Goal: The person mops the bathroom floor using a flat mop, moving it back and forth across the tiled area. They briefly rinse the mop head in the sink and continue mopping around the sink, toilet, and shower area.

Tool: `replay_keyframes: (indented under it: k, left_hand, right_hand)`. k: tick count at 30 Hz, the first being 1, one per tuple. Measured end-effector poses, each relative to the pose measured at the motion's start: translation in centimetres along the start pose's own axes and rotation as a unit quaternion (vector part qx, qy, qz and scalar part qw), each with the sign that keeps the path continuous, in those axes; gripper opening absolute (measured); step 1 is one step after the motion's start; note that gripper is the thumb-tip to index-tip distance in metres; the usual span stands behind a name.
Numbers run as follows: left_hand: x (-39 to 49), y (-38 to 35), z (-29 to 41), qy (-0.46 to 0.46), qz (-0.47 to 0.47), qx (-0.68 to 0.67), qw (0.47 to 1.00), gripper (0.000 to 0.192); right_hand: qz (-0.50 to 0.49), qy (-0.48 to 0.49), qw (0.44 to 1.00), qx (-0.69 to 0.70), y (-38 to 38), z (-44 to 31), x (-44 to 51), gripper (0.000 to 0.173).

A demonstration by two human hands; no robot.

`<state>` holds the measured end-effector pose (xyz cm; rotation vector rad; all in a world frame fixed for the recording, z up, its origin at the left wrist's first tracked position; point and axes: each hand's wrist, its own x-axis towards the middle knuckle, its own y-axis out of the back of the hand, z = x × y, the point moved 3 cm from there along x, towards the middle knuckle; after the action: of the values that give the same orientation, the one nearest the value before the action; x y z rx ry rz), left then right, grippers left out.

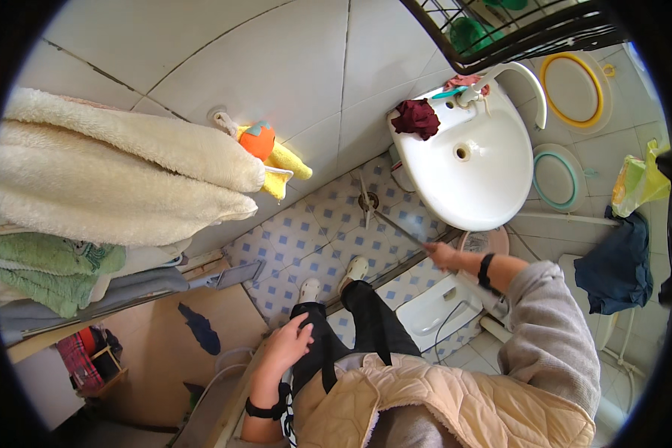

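Note:
My right hand [442,256] is closed around the handle of a long-handled floor tool [396,227], which slants down to the tiled floor. Its narrow white head [365,200] lies across a round floor drain [374,199]; whether it is a squeegee or a mop is unclear. My left hand [289,343] rests by my left thigh with its fingers somewhat apart and nothing in them. Both my feet, in white clogs [357,269], stand on the blue and white floor tiles [313,229].
A white washbasin [481,179] with a dark red cloth [417,119] juts out ahead on the right. A squat toilet [425,322] is set in the raised floor beside my right leg. Cream towels [117,173] hang at the left, and a black wire rack [532,42] is overhead.

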<state>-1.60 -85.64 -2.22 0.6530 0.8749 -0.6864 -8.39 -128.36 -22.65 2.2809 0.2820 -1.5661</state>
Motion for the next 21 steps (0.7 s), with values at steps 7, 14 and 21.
replay_keyframes:
  k: [7, 14, 21]
  left_hand:
    - [5.3, -9.0, 7.0, -0.045, -0.295, -0.133, 0.945, 0.068]
    - [10.1, -13.4, 8.8, 0.229, -0.343, -0.513, 0.753, 0.025]
    - [15.4, -5.2, 9.2, 0.315, -0.295, -0.448, 0.783, 0.025]
  right_hand:
    - [0.066, -0.188, 0.899, 0.390, -10.2, 2.2, -1.8, 0.031]
    - [0.045, -0.116, 0.808, 0.576, -15.7, -0.2, 10.3, 0.012]
    - [0.071, -0.073, 0.768, 0.632, -17.9, -8.6, 17.1, 0.018]
